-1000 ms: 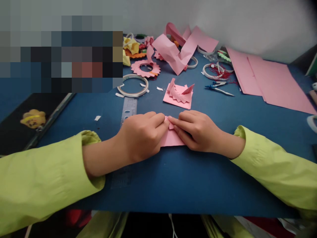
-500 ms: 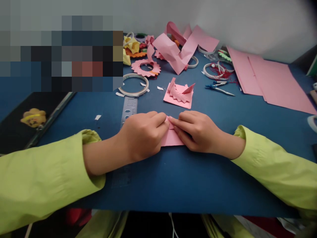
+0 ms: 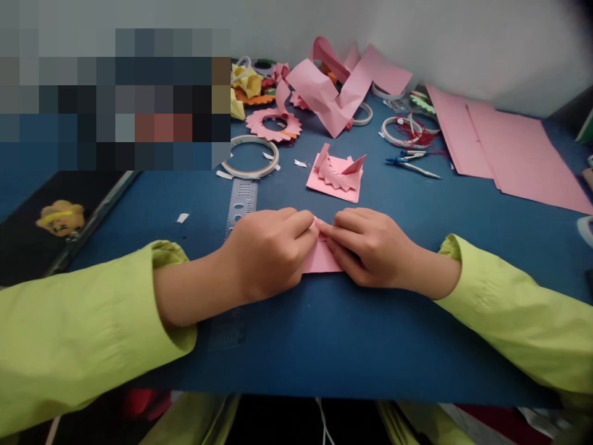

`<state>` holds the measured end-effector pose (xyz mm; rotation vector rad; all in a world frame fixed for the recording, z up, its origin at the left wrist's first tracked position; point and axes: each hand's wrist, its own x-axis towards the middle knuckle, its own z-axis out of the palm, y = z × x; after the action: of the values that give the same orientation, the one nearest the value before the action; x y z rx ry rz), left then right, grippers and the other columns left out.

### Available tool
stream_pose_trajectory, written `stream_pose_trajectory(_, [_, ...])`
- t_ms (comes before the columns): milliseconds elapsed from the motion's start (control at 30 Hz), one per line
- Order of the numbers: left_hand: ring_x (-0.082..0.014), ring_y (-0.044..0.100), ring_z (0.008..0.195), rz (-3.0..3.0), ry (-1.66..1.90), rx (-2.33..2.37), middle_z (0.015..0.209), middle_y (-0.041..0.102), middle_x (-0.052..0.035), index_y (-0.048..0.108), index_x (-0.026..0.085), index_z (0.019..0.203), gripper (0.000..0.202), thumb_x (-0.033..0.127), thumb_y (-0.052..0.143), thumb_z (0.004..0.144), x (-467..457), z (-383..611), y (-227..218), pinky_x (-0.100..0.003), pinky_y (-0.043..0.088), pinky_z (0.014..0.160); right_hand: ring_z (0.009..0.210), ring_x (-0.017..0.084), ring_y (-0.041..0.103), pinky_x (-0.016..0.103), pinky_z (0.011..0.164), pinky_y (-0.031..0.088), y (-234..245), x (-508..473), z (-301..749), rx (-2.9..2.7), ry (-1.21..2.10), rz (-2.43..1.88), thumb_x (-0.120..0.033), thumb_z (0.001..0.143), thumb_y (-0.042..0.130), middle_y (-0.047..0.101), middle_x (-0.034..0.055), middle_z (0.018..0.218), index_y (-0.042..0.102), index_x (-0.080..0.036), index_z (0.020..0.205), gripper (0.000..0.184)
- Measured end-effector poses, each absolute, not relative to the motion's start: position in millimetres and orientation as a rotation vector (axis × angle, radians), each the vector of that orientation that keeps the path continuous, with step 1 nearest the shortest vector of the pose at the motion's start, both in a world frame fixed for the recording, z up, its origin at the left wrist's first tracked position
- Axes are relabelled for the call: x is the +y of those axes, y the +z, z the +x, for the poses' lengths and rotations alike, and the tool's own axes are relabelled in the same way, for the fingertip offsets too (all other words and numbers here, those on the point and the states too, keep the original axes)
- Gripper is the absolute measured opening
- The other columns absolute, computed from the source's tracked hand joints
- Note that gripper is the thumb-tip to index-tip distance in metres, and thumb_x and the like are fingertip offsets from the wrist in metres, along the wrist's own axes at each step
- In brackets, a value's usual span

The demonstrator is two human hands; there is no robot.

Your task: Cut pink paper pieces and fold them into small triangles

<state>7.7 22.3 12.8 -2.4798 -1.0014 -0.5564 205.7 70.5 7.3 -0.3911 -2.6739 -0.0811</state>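
A small piece of pink paper lies on the blue table between my hands, with a fold along its top part. My left hand is closed, its thumb and fingers pressing the paper's upper left side. From the right, my right hand pinches the same fold, its fingertips meeting the left ones near the top edge. Both hands cover much of the paper. Just beyond them, a pleated pink paper piece rests on a square pink sheet. A clear ruler passes under my left forearm.
Tape rolls, a pink paper ring and crumpled pink paper lie at the back. A blue and white compass sits right of centre, near large pink sheets. A bear-shaped plush is at far left.
Both hands stay on the pink paper, with the fingertips shifted only slightly along the fold. The other things on the table keep their places.
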Motion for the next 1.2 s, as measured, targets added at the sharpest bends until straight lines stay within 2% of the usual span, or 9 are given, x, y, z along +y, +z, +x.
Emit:
stream_pose_trajectory(267, [-0.0178, 0.047, 0.053, -2.467, -0.525, -0.959, 0.062, 0.056, -0.0022, 0.067, 0.014, 0.072, 0.024, 0.007, 0.046, 0.081, 22.6, 8.6, 15.4, -0.030, 0.033, 0.048, 0.065, 0.017, 0.044, 0.031, 0.061, 0.038, 8.0, 69.8, 205.0, -2.664, -0.137, -0.429, -0.023, 0.091, 0.043, 0.056, 0.0066, 0.071, 0.068, -0.008, 0.093, 0.029])
stream_pose_trajectory(500, [-0.0162, 0.045, 0.055, -2.464, -0.515, -0.962, 0.061, 0.055, -0.0021, 0.065, 0.014, 0.069, 0.026, 0.007, 0.045, 0.084, 21.3, 10.1, 15.6, -0.029, 0.033, 0.050, 0.074, 0.020, 0.045, 0.034, 0.068, 0.037, 9.8, 71.7, 202.0, -2.752, -0.208, -0.470, -0.031, 0.095, 0.038, 0.058, 0.0101, 0.084, 0.062, -0.007, 0.104, 0.035])
stream_pose_trajectory(567, [-0.0155, 0.044, 0.054, -2.462, -0.517, -0.961, 0.060, 0.054, -0.0021, 0.064, 0.014, 0.068, 0.026, 0.008, 0.045, 0.084, 21.7, 9.3, 15.0, -0.029, 0.032, 0.050, 0.070, 0.018, 0.044, 0.034, 0.067, 0.038, 10.5, 72.7, 201.9, -2.735, -0.240, -0.423, -0.028, 0.094, 0.038, 0.057, 0.0092, 0.080, 0.064, -0.007, 0.098, 0.033])
stream_pose_trajectory(667, [-0.0149, 0.044, 0.054, -2.462, -0.501, -0.960, 0.060, 0.054, -0.0021, 0.062, 0.016, 0.066, 0.026, 0.007, 0.045, 0.083, 21.8, 8.1, 15.9, -0.029, 0.031, 0.049, 0.062, 0.016, 0.041, 0.032, 0.063, 0.037, 12.7, 72.8, 202.3, -2.677, -0.354, -0.340, -0.023, 0.093, 0.040, 0.054, 0.0057, 0.067, 0.065, -0.010, 0.078, 0.032])
stream_pose_trajectory(833, [-0.0159, 0.042, 0.048, -2.289, -0.347, -1.097, 0.053, 0.050, -0.0033, 0.056, 0.017, 0.058, 0.026, 0.005, 0.045, 0.079, 19.2, 10.1, 20.3, -0.029, 0.027, 0.042, 0.051, 0.013, 0.032, 0.030, 0.052, 0.032, 16.5, 70.2, 203.3, -2.600, -0.478, -0.242, -0.018, 0.088, 0.045, 0.044, 0.0002, 0.052, 0.055, -0.017, 0.050, 0.039])
stream_pose_trajectory(967, [-0.0190, 0.045, 0.047, -2.160, -0.171, -1.326, 0.053, 0.049, -0.0081, 0.054, 0.016, 0.057, 0.023, 0.009, 0.044, 0.077, 16.4, 12.2, 22.6, -0.029, 0.022, 0.039, 0.048, 0.012, 0.031, 0.030, 0.049, 0.031, 16.5, 68.6, 203.9, -2.554, -0.522, -0.208, -0.019, 0.085, 0.049, 0.043, -0.0007, 0.050, 0.050, -0.018, 0.046, 0.039])
stream_pose_trajectory(1100, [-0.0208, 0.046, 0.051, -2.230, -0.175, -1.249, 0.053, 0.048, -0.0072, 0.053, 0.017, 0.057, 0.024, 0.014, 0.045, 0.079, 15.6, 13.5, 24.0, -0.031, 0.030, 0.042, 0.048, 0.012, 0.030, 0.030, 0.049, 0.030, 15.3, 68.5, 204.5, -2.542, -0.538, -0.212, -0.020, 0.087, 0.049, 0.042, -0.0012, 0.050, 0.048, -0.019, 0.047, 0.039])
stream_pose_trajectory(1200, [-0.0230, 0.049, 0.058, -2.305, -0.141, -1.295, 0.059, 0.052, -0.0091, 0.057, 0.015, 0.065, 0.023, 0.019, 0.043, 0.083, 17.9, 14.1, 25.1, -0.034, 0.036, 0.046, 0.048, 0.012, 0.030, 0.030, 0.049, 0.030, 14.8, 68.8, 204.3, -2.536, -0.545, -0.210, -0.018, 0.086, 0.049, 0.042, -0.0015, 0.050, 0.048, -0.019, 0.048, 0.038])
